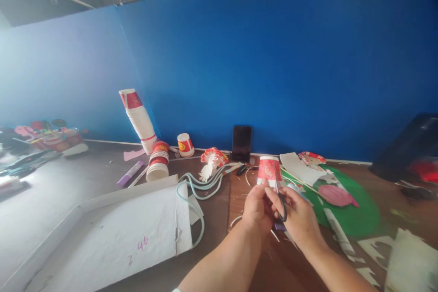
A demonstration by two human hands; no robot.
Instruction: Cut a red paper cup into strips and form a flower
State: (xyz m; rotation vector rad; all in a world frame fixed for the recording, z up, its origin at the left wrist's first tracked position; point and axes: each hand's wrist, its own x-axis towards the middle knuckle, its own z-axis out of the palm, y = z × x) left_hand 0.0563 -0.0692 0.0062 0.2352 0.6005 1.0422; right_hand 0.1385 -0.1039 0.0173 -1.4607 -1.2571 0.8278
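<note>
A red and white paper cup (267, 169) is right at the fingertips of my left hand (256, 207), whose fingers are closed on its lower edge. My right hand (301, 219) grips a pair of scissors (282, 209) by the dark handles. Their blades point up and lie in front of the cup's right side; whether they are cutting into it cannot be seen. Both hands are close together, and the fingers of each partly hide the cup's lower edge. Thin white paper strips (274, 236) lie on the table below.
A white cardboard tray (133, 237) lies at left, beside a pale blue cord (201, 187). Behind are a leaning cup stack (140, 121), a single cup (185, 146) and a phone (241, 143) against the blue partition (239, 64). A green sheet (359, 210) with paper pieces lies right.
</note>
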